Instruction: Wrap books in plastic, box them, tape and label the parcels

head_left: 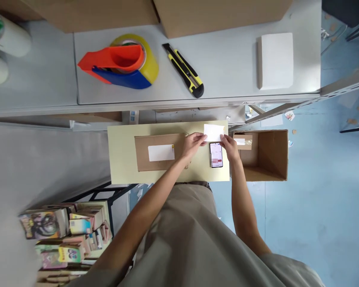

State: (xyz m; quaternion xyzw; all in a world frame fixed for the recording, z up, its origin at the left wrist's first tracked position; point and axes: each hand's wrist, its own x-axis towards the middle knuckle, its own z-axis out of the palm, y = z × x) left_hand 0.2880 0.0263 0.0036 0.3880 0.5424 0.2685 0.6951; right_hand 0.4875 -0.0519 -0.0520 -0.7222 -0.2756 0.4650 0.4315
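Between both hands I hold a small white label [214, 132] by its lower left and lower right corners, above the right end of a pale yellow board [122, 159]. My left hand [194, 144] pinches one corner, and my right hand [229, 146] pinches the other. Just below the label lies a phone [216, 155] with its screen lit. A flat cardboard box [142, 153] rests on the board to the left of my left hand, partly covered by it. Stuck on that box is another white label [161, 153].
On the grey shelf ahead lie a tape dispenser [119, 63], a utility knife [184, 71] and a stack of white labels [276, 60]. To the right stands an open cardboard box [272, 155] with a small labelled package [243, 142] inside. Books [77, 235] fill a rack at lower left.
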